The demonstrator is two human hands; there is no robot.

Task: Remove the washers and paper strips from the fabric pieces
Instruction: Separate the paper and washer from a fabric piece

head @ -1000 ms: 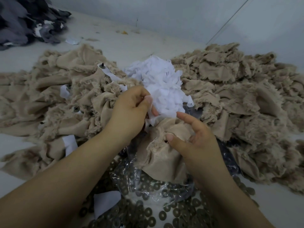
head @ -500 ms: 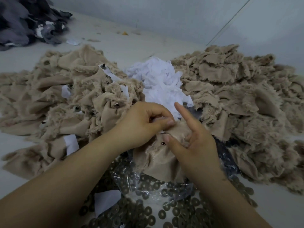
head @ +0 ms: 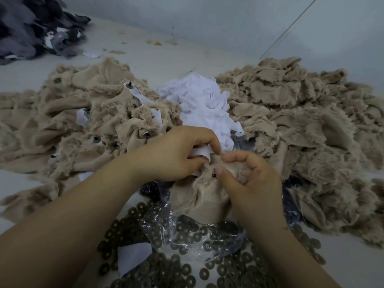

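Fabric piece [head: 199, 196]: beige, frayed, dark stud [head: 214, 175]

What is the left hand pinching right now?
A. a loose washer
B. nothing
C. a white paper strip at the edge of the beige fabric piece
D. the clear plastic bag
C: the left hand curls thumb and fingers round a white paper strip beside the beige fabric piece.

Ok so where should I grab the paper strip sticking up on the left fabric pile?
Pinch the paper strip at its raised upper end, coming from above. That end stands clear of the left fabric pile; lower down it disappears into the fabric folds.
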